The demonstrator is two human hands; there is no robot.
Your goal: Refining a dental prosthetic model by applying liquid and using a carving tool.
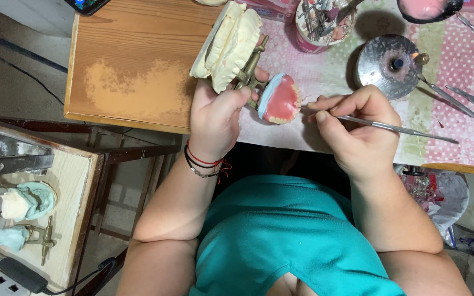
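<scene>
Left hand (pixel 215 118) wrapped around brass articulator (pixel 250 74), fingers pressed tight on its frame, above the counter (pixel 133 66) edge. Right hand (pixel 357 129) pinching a thin metal wax tool (pixel 396 127) between thumb and fingertips, pen-style; tip touching the denture (pixel 280 100).

Location: pink wax denture with pale teeth, mounted on the articulator's lower arm, between both hands. White plaster casts (pixel 229 44) on the upper, opened part, tilted away.

Handling, judged: articulator rigid, probably fairly heavy with plaster; best gripped at the metal frame, not at the casts. Plaster brittle, likely to chip if knocked. Wax soft, easily dented, likely softer near heat; best contacted with the tool tip only.

Count:
- Articulators: one in hand, two more on the side table (pixel 78 181) at left, carrying pale green casts (pixel 28 200).
- Burner (pixel 393 63): one, small flame lit.
- Tool cup (pixel 325 22): one, full of instruments.
- Loose instruments on the patterned cloth: at least three.
- Wrist bands: several, red and black.
</scene>
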